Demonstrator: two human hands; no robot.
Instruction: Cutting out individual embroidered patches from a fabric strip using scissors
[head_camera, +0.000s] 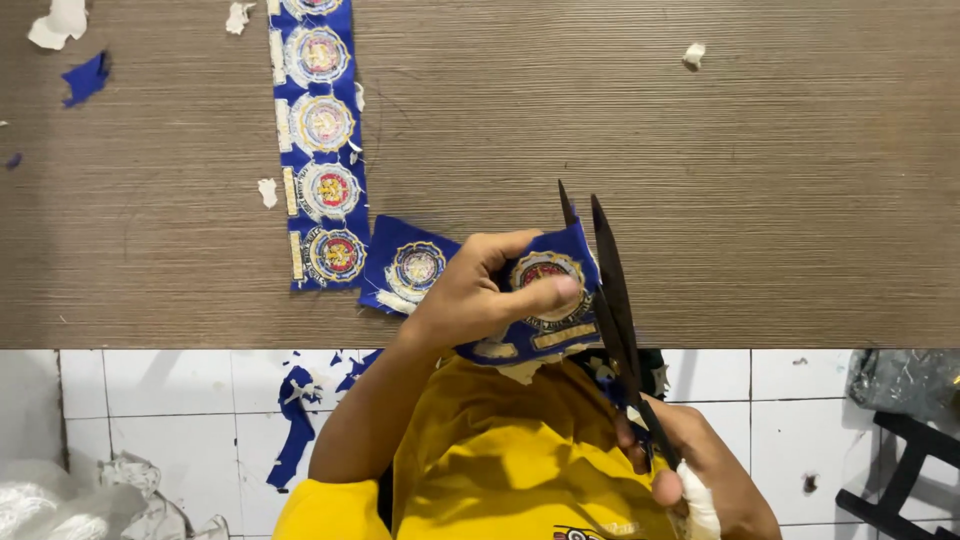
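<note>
My left hand (480, 290) pinches a blue embroidered badge patch (545, 300) with a round gold and red emblem, thumb pressed on its face. My right hand (700, 470) grips the handles of black scissors (610, 290), whose blades are parted around the patch's right edge and point away from me. A second cut blue patch (410, 268) lies on the brown table (700, 150) just left of my left hand. A long blue strip of several joined round badges (322, 140) lies flat on the table further left.
White and blue fabric scraps (85, 78) are scattered on the table and on the white tiled floor (180, 400). A black stool frame (900, 470) stands at the lower right. Crumpled white material (60, 500) sits at the lower left.
</note>
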